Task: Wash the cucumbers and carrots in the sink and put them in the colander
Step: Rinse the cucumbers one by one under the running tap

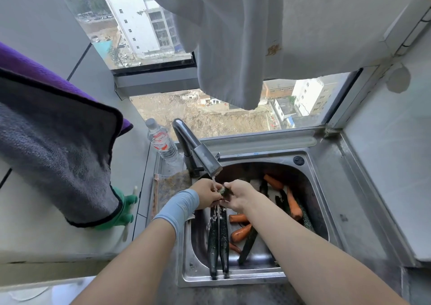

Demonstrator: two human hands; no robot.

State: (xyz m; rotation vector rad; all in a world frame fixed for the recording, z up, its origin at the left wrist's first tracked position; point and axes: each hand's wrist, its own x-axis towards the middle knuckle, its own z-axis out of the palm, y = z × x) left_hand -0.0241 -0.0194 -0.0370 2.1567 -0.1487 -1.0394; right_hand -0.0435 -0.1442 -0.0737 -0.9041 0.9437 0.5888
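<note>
Two forearms rise from the bottom of the frame to the sink (233, 278) at lower centre. The left hand (206, 196), a pale blue sleeve (179, 208) on its wrist, and the right hand (240, 196) meet under the running tap (198, 153). Both are curled round one cucumber (225, 191), only its green end showing between them in the water. Below them two more cucumbers (213, 241) lie side by side, reaching the front rim, with carrots (241, 232) to their right. A bottle (162, 141) stands left of the tap.
</note>
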